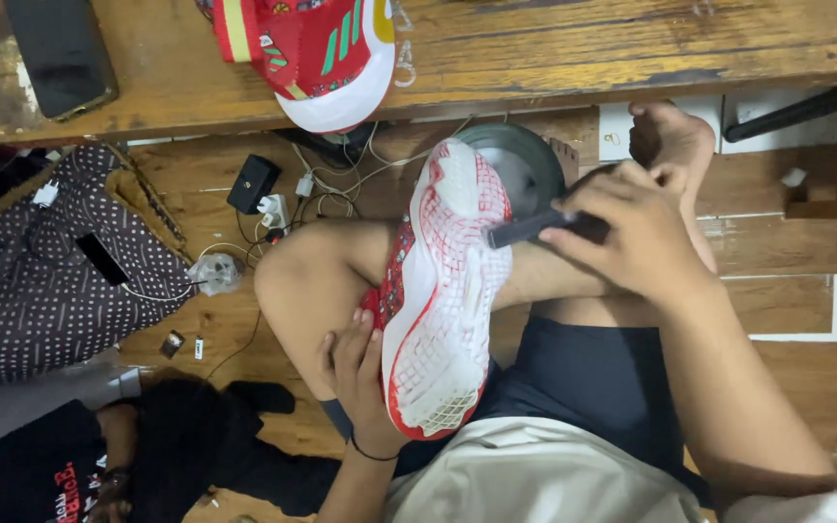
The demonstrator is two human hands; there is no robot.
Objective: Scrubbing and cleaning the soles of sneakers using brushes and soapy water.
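Resting sole-up on the person's bare knee, the red-and-white shoe (438, 291) is cupped from its far side by the left grip (356, 373), fingers curled shut on it. Right grip (632, 228) pinches a dark brush (535, 229) against the sole's edge; a second shoe (326, 53) lies on the tabletop (583, 48) beyond.

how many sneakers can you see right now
2. One red and white sneaker is sole-up on the lap, left hand gripping it, right hand brushing it. Another sneaker lies on the wooden bench, partly cut off.
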